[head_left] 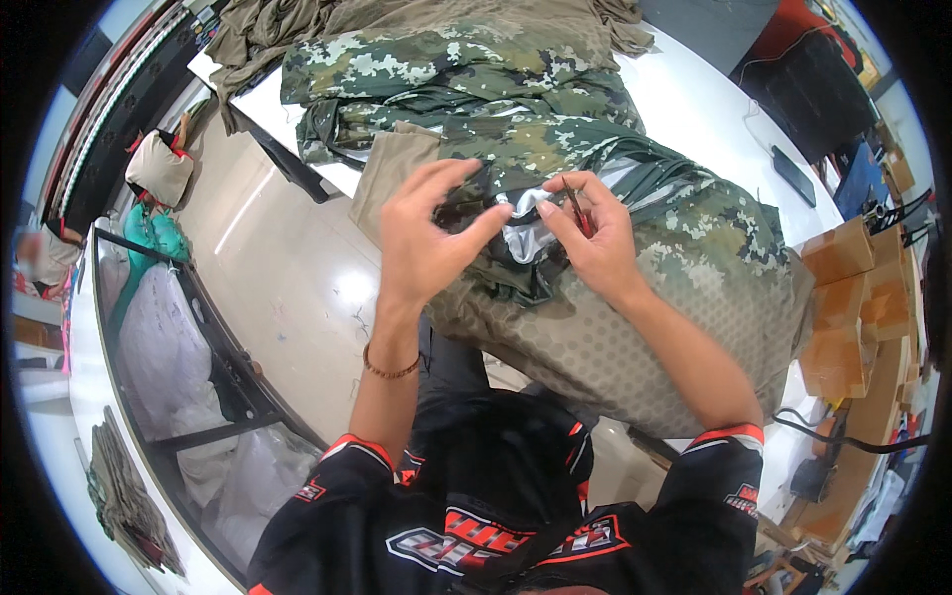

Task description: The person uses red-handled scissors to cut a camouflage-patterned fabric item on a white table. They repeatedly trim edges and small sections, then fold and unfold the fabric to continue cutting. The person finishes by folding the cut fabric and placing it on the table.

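A person's two bare hands meet over a camouflage garment (684, 228), bunched at one o'clock from the centre on a white surface (684, 74), its pale lining (526, 246) exposed between them. The left hand (431, 233) curves in from eleven o'clock, its grip wide, thumb tip at the lining's edge; whether it pinches any cloth cannot be told. The right hand (598, 236) closes its grip around small red-handled snips (585, 225), dark tips up toward twelve o'clock, thumb beside the white fabric.

The danger lies in that closeness — a slip of the blades could nick the lining or the left thumb, and loose folds could slide into their path. Cloth draped past the surface's near edge could also drag the work toward six o'clock.

Textures compete: blotchy green print in soft, crumpled ridges, smooth white lining gathered into a small pouch, and brown cloth (595, 352) dotted like honeycomb, spread toward five o'clock. More rumpled camouflage fabric (446, 64) heaps at twelve.
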A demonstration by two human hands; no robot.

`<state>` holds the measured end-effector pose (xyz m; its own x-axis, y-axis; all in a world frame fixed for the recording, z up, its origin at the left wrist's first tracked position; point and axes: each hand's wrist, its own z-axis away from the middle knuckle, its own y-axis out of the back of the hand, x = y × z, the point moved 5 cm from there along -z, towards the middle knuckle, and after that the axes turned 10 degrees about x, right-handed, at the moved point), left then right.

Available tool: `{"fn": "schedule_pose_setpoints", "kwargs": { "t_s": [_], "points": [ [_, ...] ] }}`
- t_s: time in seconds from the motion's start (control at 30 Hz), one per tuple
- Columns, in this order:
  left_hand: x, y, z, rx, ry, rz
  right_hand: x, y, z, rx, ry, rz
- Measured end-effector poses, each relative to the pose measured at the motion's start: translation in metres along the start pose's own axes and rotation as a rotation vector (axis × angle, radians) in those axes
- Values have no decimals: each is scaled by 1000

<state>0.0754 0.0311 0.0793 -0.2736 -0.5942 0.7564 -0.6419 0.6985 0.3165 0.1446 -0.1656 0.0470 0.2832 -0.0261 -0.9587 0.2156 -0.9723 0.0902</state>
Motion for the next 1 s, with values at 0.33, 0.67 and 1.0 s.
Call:
{"fn": "schedule_pose_setpoints", "kwargs": {
  "t_s": [0.33,0.67,1.0],
  "points": [
    [-86,-32,-73,54,46,-366,-14,-10,3,-157,54,193],
    [-25,-12,-32,85,-268,-66,-11,-2,7,-58,125,145],
    [-17,-1,2,106,-261,124,-7,2,5,-5,126,127]
  ]
}}
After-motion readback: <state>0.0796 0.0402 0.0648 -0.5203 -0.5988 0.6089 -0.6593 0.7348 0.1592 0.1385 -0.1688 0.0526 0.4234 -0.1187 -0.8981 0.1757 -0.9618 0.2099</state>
